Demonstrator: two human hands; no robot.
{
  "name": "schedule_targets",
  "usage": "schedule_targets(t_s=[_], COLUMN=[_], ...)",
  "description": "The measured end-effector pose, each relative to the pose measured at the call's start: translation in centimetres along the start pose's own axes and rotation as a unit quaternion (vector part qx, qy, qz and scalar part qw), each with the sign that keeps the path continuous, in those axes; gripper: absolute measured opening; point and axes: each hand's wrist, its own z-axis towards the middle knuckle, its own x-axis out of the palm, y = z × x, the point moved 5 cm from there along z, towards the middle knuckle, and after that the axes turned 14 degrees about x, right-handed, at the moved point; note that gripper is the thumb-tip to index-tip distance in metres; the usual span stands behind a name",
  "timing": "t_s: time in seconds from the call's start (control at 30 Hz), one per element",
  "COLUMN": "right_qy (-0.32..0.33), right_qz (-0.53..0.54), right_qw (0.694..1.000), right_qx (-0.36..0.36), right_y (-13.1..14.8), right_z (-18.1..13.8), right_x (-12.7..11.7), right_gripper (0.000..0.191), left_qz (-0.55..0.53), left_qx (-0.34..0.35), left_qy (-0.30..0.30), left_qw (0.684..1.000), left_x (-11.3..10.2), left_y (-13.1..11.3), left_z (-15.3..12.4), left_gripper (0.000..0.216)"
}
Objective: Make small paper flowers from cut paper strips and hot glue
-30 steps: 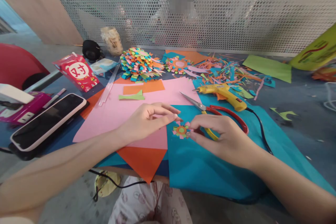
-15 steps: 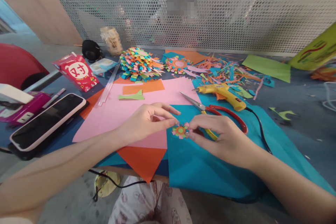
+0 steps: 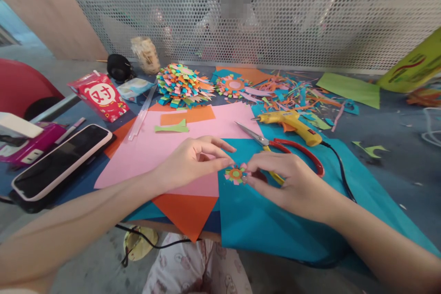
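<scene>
A small paper flower (image 3: 235,173) with a green centre, an orange ring and a fringed pink, green and blue edge is held above the blue paper (image 3: 262,216). My left hand (image 3: 203,156) pinches its upper left rim between thumb and finger. From the other side, the thumb and forefinger of my right hand (image 3: 282,179) grip its right edge. Just behind my right hand lie scissors (image 3: 262,139) with red and yellow handles, blades pointing away to the left. Under my left hand spreads a pink sheet (image 3: 138,161).
A yellow glue gun (image 3: 292,124) lies beyond the scissors, its cord running right. Farther back are a fringed paper ball (image 3: 182,85), a larger paper flower (image 3: 234,84) and paper shreds (image 3: 296,92). At left are a phone (image 3: 65,161) and a red drink carton (image 3: 101,95).
Both hands keep their hold on the paper flower, which is tilted slightly differently. The whole view has shifted a few pixels; the other things lie as before.
</scene>
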Motion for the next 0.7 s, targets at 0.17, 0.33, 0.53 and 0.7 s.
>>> schedule_targets(t_s=[0.17, 0.33, 0.53, 0.7], right_qy=[-0.038, -0.130, -0.209, -0.216], right_qz=[-0.015, -0.077, -0.146, -0.173], right_qw=[0.999, 0.982, 0.949, 0.931], right_qx=[-0.001, -0.115, -0.184, -0.236], right_y=[-0.2, 0.4, 1.1, 2.0], right_z=[-0.1, -0.6, -1.3, -1.9], right_x=[-0.3, -0.7, -1.2, -1.4], right_gripper=[0.012, 0.009, 0.022, 0.018], left_qz=[0.027, 0.135, 0.349, 0.405], left_qx=[0.006, 0.163, 0.382, 0.427], left_qy=[-0.012, -0.015, -0.047, -0.037], left_qw=[1.000, 0.977, 0.854, 0.808], left_x=[-0.2, 0.0, 0.1, 0.4], left_y=[-0.5, -1.8, -4.0, -4.4], left_z=[0.0, -0.1, -1.2, -1.8], left_gripper=[0.023, 0.017, 0.009, 0.013])
